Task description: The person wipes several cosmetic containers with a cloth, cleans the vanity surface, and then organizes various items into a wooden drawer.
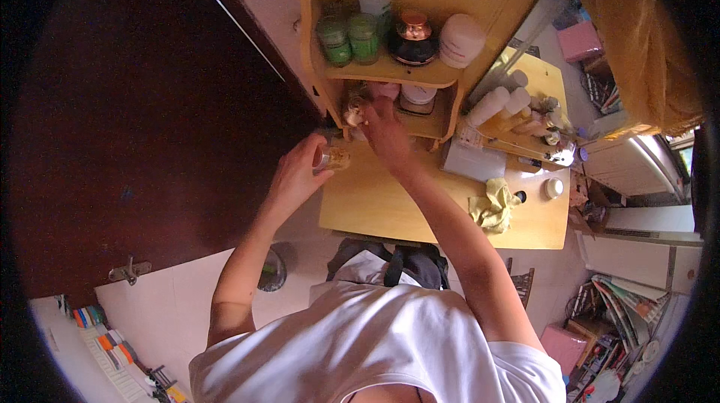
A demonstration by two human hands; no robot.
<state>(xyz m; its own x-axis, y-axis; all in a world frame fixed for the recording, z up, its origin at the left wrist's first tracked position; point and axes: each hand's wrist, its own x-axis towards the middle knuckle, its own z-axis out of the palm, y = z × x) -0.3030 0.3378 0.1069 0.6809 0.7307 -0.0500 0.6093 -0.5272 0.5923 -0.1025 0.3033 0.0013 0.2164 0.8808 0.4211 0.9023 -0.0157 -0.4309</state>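
My left hand (300,165) is closed round a small clear jar (336,158) with amber-coloured contents, held beside the left end of the wooden dresser top. My right hand (387,135) reaches into the lower compartment of the wooden shelf (439,129). Its fingers are bent together against a small gold-topped bottle (355,112) at the compartment's left side; the fingertips are partly hidden. Just behind those fingers stand a pink container (384,91) and a white-lidded jar (418,93).
On the upper shelf stand green jars (363,39), a green-capped bottle (376,2), a dark copper-lidded jar (413,39) and a white jar (461,41). A yellow cloth (495,206) and a small white jar (553,188) lie rightward on the dresser top (397,212), beside a mirror.
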